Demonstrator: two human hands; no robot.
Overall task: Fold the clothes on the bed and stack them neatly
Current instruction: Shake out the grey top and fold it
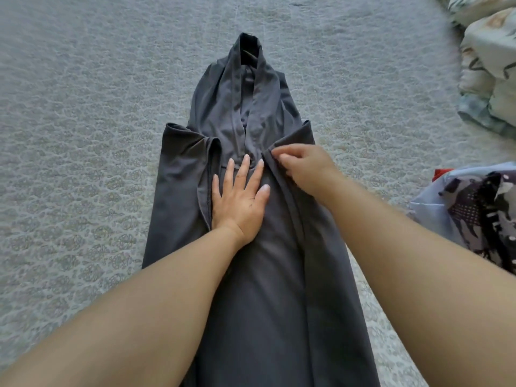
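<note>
Left fingers (245,169) flat on garment (259,289); right fingers (282,159) pinch fold.

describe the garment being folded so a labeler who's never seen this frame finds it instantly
On the grey patterned bedspread, look dead centre: the dark grey garment runs lengthwise from the viewer. The left hand presses it flat; the right hand pinches its edge. Unlike the patterned clothes at right, it is plain.

The dark grey garment (251,129) runs off the bottom edge; its hem is out of view. Both forearms cover part of its lower body. The floral bedding (488,65) and the patterned clothes pile (480,213) are cropped at the right edge and blurred.
</note>
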